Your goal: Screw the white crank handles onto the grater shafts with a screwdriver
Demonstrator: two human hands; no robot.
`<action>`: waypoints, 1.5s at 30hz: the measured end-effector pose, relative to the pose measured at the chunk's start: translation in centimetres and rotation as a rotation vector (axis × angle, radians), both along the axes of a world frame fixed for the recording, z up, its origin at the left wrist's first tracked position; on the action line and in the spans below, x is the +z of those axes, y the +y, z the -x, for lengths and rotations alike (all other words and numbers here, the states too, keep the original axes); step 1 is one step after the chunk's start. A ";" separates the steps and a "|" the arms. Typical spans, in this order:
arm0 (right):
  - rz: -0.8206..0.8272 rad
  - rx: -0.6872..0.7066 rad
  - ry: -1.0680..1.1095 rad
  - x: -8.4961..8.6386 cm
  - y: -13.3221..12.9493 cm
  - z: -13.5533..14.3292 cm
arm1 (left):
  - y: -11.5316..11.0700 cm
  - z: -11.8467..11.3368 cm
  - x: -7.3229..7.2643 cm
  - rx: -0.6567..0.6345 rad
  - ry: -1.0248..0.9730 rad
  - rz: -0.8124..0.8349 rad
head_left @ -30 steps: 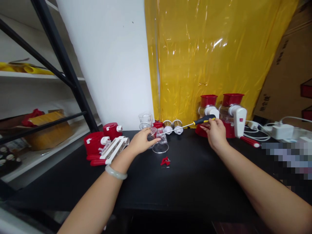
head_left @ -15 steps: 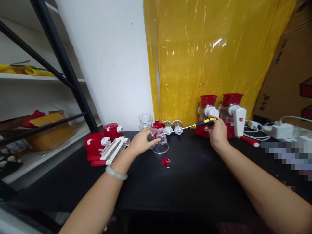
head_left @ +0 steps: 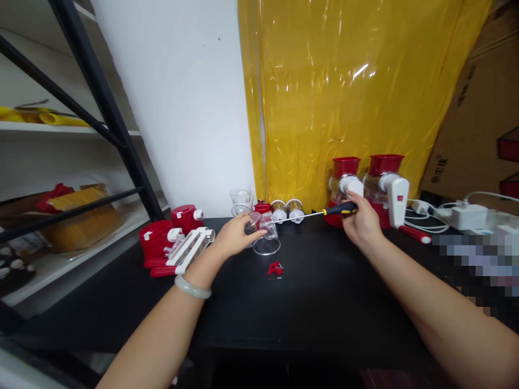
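My left hand (head_left: 237, 234) is closed around a clear plastic housing (head_left: 267, 243) that rests on the black table. In my right hand (head_left: 362, 219) is a screwdriver (head_left: 340, 208) with a black and yellow handle, gripped at its end. The long shaft points left, and its tip meets the upper part of the housing; the exact contact point is too small to make out. On the table in front of the housing lies a small red plastic part (head_left: 275, 268), with tiny metal pins or screws beside it.
Red bases (head_left: 156, 240) and white crank handles (head_left: 192, 249) lie at left. Behind stand another clear housing (head_left: 241, 199) and two grater drums (head_left: 295, 209). Two assembled rotary graters (head_left: 387, 186) stand at right, near white chargers and cables (head_left: 470, 217). A black metal shelf frame borders the left.
My right hand has turned about the screwdriver handle, so its fingers sit differently and the handle's yellow markings have rotated. My left hand and the clear housing stay in place.
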State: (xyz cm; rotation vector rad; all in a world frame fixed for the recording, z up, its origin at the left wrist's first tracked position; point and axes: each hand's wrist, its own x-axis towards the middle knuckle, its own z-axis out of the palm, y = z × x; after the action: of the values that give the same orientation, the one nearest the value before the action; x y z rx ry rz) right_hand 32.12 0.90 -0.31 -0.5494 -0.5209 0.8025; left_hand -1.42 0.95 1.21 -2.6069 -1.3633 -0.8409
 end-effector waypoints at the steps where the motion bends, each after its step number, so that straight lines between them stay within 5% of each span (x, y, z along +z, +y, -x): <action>1: 0.020 0.032 0.043 0.2 -0.2 0.0 | 0.0 0.0 0.0 -0.001 -0.002 -0.004; 9: -0.015 0.143 -0.016 1.0 -1.0 -0.1 | -0.1 -0.1 0.2 0.010 0.012 0.012; 21: -0.003 0.019 -0.285 0.3 -0.1 -0.7 | 0.0 -0.1 0.3 0.000 -0.008 0.019; 29: 0.147 -0.137 -0.530 0.0 -0.6 -1.2 | -0.3 -0.1 0.5 -0.026 -0.008 0.020; 37: 0.087 -0.002 -0.203 0.1 0.0 -0.3 | -0.4 -0.1 0.4 -0.053 -0.024 0.024; 41: 0.077 -0.081 -0.211 -0.2 0.1 0.1 | -0.6 -0.1 0.5 -0.063 -0.029 0.031; 45: 0.004 -0.013 -0.157 -0.1 -0.4 0.2 | -0.7 -0.2 0.5 -0.049 -0.036 0.024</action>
State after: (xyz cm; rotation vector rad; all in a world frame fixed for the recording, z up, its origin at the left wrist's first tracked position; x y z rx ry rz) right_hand 31.95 0.51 -0.45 -0.6223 -0.6589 0.7518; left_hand -1.23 0.29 1.67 -2.6660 -1.3321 -0.8879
